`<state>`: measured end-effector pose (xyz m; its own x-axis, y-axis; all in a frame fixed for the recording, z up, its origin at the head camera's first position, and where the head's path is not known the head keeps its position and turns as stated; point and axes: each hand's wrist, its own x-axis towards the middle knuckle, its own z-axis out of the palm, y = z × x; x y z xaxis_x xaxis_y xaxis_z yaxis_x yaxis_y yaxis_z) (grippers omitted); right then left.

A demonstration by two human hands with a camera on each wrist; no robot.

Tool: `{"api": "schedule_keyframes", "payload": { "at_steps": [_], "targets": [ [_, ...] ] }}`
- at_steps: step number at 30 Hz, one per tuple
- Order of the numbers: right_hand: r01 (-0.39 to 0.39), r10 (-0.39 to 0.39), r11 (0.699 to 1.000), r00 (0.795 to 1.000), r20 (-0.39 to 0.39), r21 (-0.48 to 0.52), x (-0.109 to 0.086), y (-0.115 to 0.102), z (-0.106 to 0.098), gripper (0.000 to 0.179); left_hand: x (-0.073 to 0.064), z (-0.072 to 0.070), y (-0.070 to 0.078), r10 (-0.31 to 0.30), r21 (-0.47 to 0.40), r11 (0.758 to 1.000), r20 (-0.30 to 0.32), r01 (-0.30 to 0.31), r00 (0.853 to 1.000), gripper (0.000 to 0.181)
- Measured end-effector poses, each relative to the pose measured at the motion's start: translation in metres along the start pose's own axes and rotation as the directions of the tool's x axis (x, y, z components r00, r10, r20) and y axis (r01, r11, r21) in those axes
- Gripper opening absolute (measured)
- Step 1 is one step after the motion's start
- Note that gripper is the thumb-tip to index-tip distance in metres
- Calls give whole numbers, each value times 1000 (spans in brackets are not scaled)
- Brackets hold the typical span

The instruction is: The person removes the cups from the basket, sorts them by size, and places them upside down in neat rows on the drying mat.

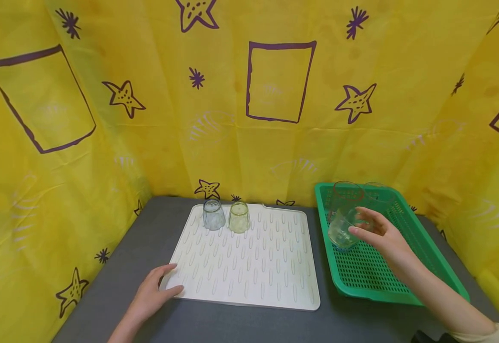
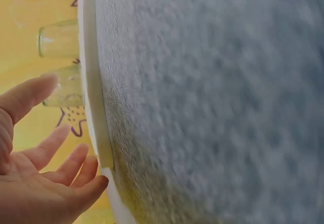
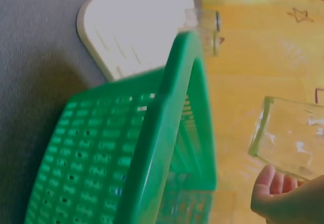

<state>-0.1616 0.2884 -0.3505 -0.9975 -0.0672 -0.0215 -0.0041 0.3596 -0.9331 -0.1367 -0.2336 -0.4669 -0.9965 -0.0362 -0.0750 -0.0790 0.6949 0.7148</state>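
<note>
A: Principal item?
B: One transparent glass [image 1: 344, 229], tilted, held over the left part of the green basket [image 1: 378, 294].
A: Holder?
B: The right hand [image 1: 382, 236], its fingers curled round the glass.
A: Basket contents?
B: A red-rimmed glass [image 1: 347, 191] toward the back and, to its right, a faint clear glass [image 1: 380, 194]. Basket: plastic, rectangular, perforated.
A: Appearance of the held piece?
B: Colourless wall with bright reflections; a yellow-green band at one end. Rim or base, I cannot tell.
A: Next lot?
B: White mat [image 1: 249, 276], rounded corners, raised oblong ribs. Near its back left corner, two tumblers side by side: one bluish [image 1: 214, 216], one yellowish [image 1: 239, 219].
A: Other hand?
B: Left hand [image 1: 148, 295], at the mat's near left corner; fingers spread wide from the thumb, holding nothing.
A: Surroundings?
B: Dark grey table [image 1: 215, 324]; yellow cloth [image 1: 155, 57] printed with purple starfish.
</note>
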Motion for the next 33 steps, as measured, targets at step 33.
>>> {"api": "schedule_keyframes", "payload": {
  "at_steps": [33],
  "targets": [
    [-8, -3, 994, 995, 101, 110, -6, -9, 63, 66, 7, 44, 92, 239, -563, 820, 182, -98, 954, 55]
  ]
}}
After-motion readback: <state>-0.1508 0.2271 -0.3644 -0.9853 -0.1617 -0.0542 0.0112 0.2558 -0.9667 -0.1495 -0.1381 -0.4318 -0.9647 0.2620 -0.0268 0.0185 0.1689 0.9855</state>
